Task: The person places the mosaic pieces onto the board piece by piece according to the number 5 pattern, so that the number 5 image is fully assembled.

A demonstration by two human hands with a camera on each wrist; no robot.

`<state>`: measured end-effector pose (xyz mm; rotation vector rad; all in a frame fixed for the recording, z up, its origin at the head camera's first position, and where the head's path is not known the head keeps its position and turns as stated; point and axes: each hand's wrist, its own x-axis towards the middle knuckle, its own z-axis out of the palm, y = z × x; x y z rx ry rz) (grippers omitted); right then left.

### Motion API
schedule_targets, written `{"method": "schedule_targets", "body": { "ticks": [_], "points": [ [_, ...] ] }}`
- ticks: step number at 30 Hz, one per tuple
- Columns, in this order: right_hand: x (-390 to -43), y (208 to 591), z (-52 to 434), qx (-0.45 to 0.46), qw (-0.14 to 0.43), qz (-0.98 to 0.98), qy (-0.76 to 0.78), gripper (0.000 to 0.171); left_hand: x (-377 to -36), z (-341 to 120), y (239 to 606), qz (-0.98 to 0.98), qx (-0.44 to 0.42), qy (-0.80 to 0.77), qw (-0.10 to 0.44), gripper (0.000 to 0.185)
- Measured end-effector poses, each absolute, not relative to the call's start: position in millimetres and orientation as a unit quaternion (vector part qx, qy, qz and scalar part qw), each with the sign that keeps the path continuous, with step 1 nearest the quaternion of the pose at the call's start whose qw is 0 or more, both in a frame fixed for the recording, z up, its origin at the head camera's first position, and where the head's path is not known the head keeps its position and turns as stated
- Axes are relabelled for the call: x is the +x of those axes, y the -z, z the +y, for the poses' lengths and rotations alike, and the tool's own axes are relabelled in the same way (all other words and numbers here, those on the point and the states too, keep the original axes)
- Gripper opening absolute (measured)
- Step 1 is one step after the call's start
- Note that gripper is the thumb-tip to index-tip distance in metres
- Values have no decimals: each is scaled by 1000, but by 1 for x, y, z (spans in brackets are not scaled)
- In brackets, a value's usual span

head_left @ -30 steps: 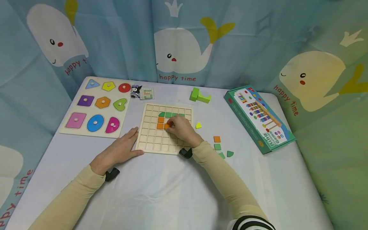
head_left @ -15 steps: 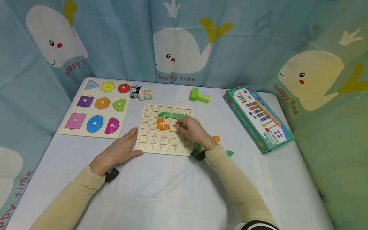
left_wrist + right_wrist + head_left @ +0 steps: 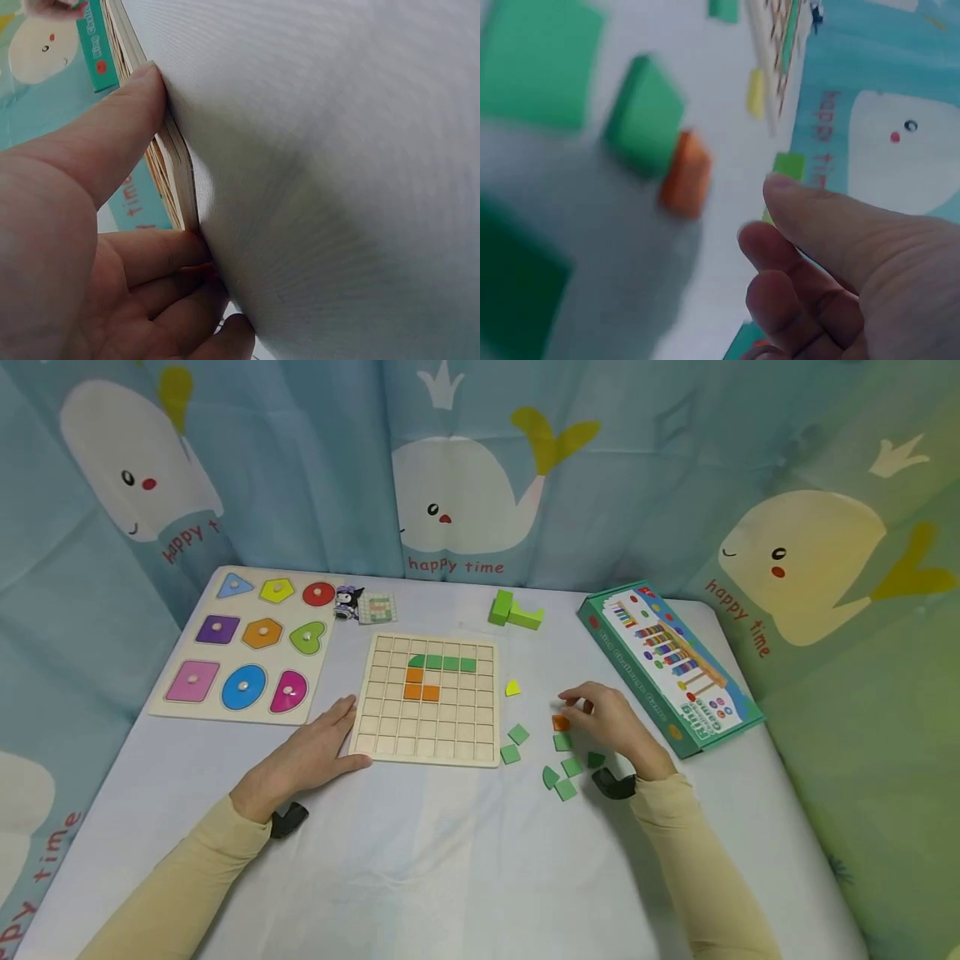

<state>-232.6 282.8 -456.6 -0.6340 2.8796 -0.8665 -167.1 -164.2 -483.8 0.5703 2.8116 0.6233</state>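
Note:
A wooden grid board [image 3: 423, 727] lies in the middle of the table, with a row of green tiles [image 3: 442, 662] and three orange tiles [image 3: 420, 685] set in it. My left hand [image 3: 339, 737] lies flat on the table and presses the board's near left corner; in the left wrist view the left hand [image 3: 112, 195] has thumb and fingers against the board's edge [image 3: 176, 161]. My right hand [image 3: 572, 710] hovers over loose tiles to the right of the board, its fingers loosely bent just above a loose orange tile [image 3: 559, 722]. The right wrist view shows the orange tile [image 3: 686, 174] ahead of the empty right hand [image 3: 780, 217].
Several loose green tiles [image 3: 564, 767] and a yellow piece [image 3: 512, 688] lie right of the board. A shape puzzle [image 3: 247, 643] sits at left, green blocks [image 3: 513, 610] at the back, a game box [image 3: 667, 664] at right. A small figurine [image 3: 347, 602] and pattern card [image 3: 377, 607] stand behind the board.
My right hand left the orange tiles on the board and moved right to the loose tiles. The left hand has stayed at the board's corner.

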Motion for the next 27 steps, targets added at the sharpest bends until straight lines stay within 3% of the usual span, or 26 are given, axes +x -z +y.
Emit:
{"method": "schedule_targets", "body": {
  "ticks": [9, 27],
  "points": [
    [-218, 466, 304, -195, 58, 939, 277, 24, -167, -165, 486, 952, 199, -208, 100, 90],
    [-224, 478, 295, -213, 54, 941, 257, 24, -167, -165, 485, 953, 200, -204, 97, 89]
  ]
}}
